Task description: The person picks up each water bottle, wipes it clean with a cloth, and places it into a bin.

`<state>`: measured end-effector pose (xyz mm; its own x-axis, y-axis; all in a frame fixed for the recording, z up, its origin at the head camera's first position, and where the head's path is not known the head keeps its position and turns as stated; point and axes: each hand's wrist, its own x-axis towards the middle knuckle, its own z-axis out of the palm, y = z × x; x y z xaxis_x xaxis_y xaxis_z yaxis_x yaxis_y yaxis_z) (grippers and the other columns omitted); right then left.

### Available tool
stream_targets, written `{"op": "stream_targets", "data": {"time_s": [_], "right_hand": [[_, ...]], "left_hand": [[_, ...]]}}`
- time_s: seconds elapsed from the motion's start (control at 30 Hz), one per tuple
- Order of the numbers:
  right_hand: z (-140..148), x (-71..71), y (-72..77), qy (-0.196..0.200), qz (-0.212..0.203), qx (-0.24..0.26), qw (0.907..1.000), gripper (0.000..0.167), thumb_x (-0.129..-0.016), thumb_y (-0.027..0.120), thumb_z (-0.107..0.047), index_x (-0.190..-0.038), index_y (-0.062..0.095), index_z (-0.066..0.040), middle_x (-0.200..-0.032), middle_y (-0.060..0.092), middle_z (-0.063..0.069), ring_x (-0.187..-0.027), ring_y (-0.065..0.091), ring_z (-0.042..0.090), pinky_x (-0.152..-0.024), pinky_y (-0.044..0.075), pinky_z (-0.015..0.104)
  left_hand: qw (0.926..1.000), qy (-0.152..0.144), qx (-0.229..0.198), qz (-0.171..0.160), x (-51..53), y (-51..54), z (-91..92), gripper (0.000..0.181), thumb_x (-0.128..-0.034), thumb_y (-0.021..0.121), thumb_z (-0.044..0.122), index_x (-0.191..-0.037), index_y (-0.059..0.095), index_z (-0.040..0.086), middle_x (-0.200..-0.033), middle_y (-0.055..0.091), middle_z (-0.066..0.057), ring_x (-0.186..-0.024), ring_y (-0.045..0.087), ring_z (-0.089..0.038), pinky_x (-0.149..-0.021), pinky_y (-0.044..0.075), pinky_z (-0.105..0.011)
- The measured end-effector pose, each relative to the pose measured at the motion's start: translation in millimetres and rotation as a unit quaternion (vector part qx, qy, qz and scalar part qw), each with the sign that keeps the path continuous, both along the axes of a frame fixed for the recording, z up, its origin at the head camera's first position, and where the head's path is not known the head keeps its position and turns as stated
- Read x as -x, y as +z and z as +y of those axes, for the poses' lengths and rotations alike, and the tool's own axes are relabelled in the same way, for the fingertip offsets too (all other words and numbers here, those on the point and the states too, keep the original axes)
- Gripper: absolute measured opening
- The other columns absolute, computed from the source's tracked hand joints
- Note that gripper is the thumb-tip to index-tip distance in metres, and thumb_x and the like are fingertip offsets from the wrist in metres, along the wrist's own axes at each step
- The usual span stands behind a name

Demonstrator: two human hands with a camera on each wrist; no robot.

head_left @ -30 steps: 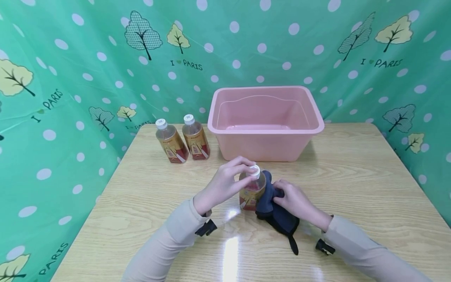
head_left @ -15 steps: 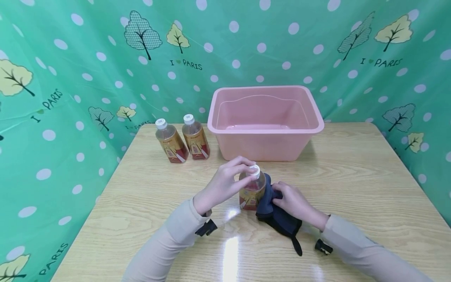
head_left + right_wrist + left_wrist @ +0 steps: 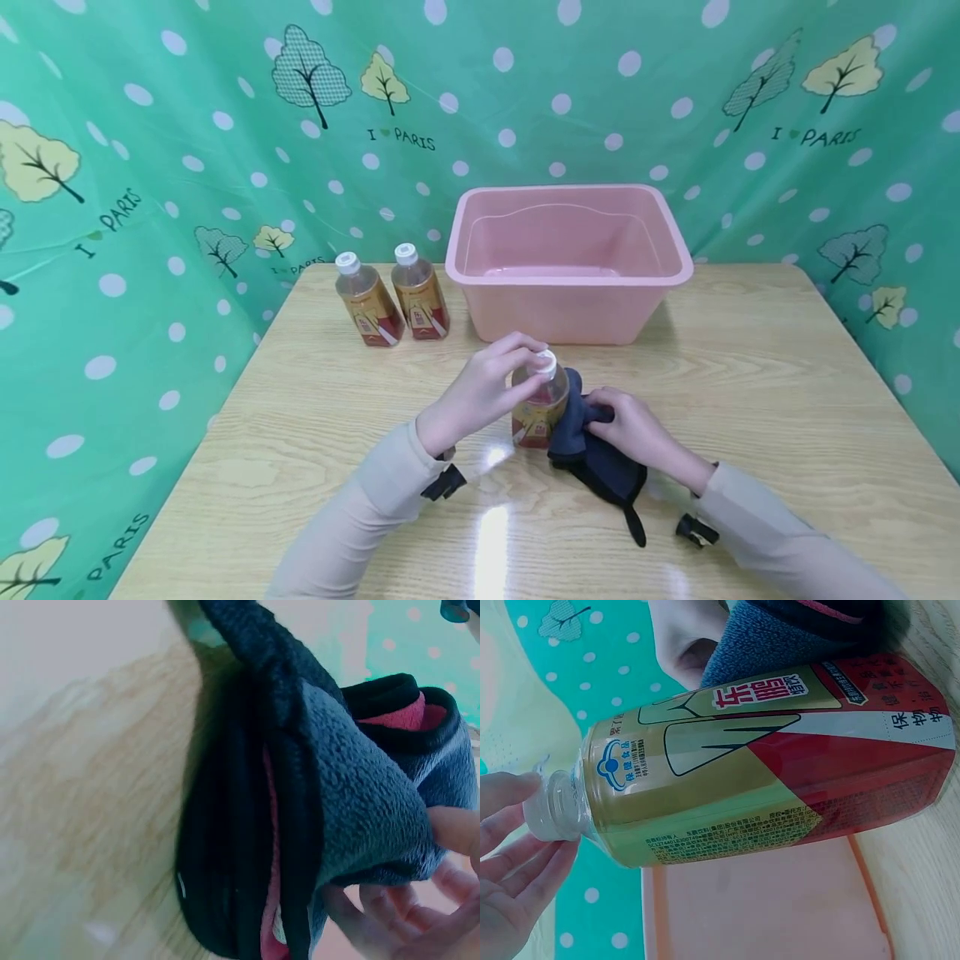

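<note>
An upright plastic drink bottle (image 3: 536,421) with a gold and red label stands on the table in front of a pink bin. My left hand (image 3: 483,387) holds it by its white cap (image 3: 551,810), with fingers and thumb around the cap. Against the bottle's right side lies a dark blue cloth (image 3: 573,421) with black edging; in the right wrist view the folded cloth (image 3: 367,787) shows a pink inner side. My right hand (image 3: 630,425) pinches the cloth between thumb and fingers. The cloth's lower part and its black loop (image 3: 635,527) trail over the tabletop.
Two similar bottles, one at the left (image 3: 371,308) and one beside it (image 3: 422,296), stand at the back left. The pink bin (image 3: 555,312) sits at the back centre. Behind the wooden table (image 3: 300,433) hangs a green polka-dot curtain (image 3: 555,100).
My right hand has shifted the cloth slightly along the bottle's side; its top edge sits a little lower and its loop has swung right. My left hand stays on the cap.
</note>
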<state>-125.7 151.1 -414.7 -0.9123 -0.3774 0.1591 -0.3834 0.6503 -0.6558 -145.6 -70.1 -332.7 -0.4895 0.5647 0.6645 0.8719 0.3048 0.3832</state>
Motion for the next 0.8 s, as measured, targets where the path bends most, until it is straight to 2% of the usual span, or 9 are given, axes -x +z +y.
{"op": "stream_targets", "data": {"time_s": [0.23, 0.47, 0.63, 0.8], "right_hand": [[6.4, -3.4, 2.2, -0.006, 0.012, 0.021, 0.9997, 0.02, -0.071, 0.067, 0.006, -0.089, 0.064, -0.001, -0.091, 0.062, 0.009, -0.086, 0.058, 0.024, -0.074, 0.048, 0.038], [11.6, -8.4, 7.9, -0.024, 0.015, 0.028, 0.9992, 0.02, -0.071, 0.066, 0.007, -0.089, 0.064, -0.001, -0.09, 0.061, 0.009, -0.085, 0.058, 0.024, -0.072, 0.049, 0.038], [14.4, -10.2, 10.7, -0.028, 0.02, 0.033, 0.9989, 0.019, -0.071, 0.067, 0.007, -0.088, 0.064, -0.002, -0.089, 0.062, 0.007, -0.084, 0.059, 0.024, -0.071, 0.049, 0.036], [15.9, -11.1, 11.4, -0.03, 0.027, 0.039, 0.9984, 0.019, -0.071, 0.068, 0.006, -0.087, 0.065, -0.003, -0.087, 0.062, 0.004, -0.082, 0.058, 0.02, -0.069, 0.049, 0.032]], "left_hand": [[0.9997, 0.016, 0.012, 0.014, -0.6, 2.3, 1.9, 0.006, -0.0766, 0.065, 0.003, -0.081, 0.061, 0.001, -0.093, 0.057, -0.008, -0.079, 0.056, -0.011, -0.077, 0.043, -0.01], [0.998, 0.056, 0.006, 0.027, -2.1, 0.0, 4.2, 0.015, -0.0741, 0.07, 0.01, -0.083, 0.062, 0.002, -0.093, 0.056, -0.009, -0.084, 0.054, -0.015, -0.08, 0.044, -0.014], [0.9953, 0.092, 0.007, 0.031, -4.6, -0.9, 6.6, 0.023, -0.0716, 0.074, 0.017, -0.084, 0.061, 0.003, -0.089, 0.054, -0.005, -0.08, 0.051, -0.012, -0.072, 0.044, -0.014], [0.9946, 0.099, 0.005, 0.032, -5.5, -0.7, 7.3, 0.023, -0.0706, 0.074, 0.017, -0.083, 0.061, 0.003, -0.084, 0.052, -0.004, -0.075, 0.049, -0.011, -0.067, 0.043, -0.013]]}}
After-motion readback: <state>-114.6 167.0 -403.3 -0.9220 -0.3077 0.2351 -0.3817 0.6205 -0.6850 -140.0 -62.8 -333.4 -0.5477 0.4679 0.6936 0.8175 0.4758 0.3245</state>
